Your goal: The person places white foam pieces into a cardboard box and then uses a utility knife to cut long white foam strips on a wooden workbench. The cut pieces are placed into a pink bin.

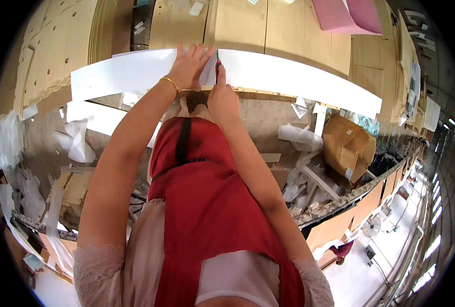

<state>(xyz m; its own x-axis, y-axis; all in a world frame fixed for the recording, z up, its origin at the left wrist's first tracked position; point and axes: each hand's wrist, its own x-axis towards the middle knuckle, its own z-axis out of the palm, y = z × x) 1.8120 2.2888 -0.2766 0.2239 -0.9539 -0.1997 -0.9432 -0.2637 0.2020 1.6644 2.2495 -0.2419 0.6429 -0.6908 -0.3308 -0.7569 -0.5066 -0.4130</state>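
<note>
1. Basically, both hands meet at 12 o'clock in the head view, on a long white strip [289, 77] lying along the near edge of the bench [248, 25].
2. Left hand [189, 66]: palm down, fingers spread flat on the strip, pinning it. It grips nothing. Gold bangle [170, 83] on the wrist.
3. Right hand [222, 100]: closed into a fist around a small knife [218, 65] with a reddish handle, its tip up at the strip right beside the left fingers. The blade itself is too small to make out.
4. Key relation: the strip's long axis runs 9 to 3 o'clock, bowed by the lens, and the knife meets it near mid-length, crossing that axis at roughly a right angle. From the knife, the longer free run of strip goes to 3 o'clock, and the pinned part sits at 9.
5. The hands are almost touching. The right is the one on the tool and the left is nearer the strip's left half.
6. Around: tan boards [58, 46] at 10 o'clock, a pink sheet [348, 15] at 1, a cardboard box [348, 146] at 3, and white offcuts [76, 146] on the floor at 9.
</note>
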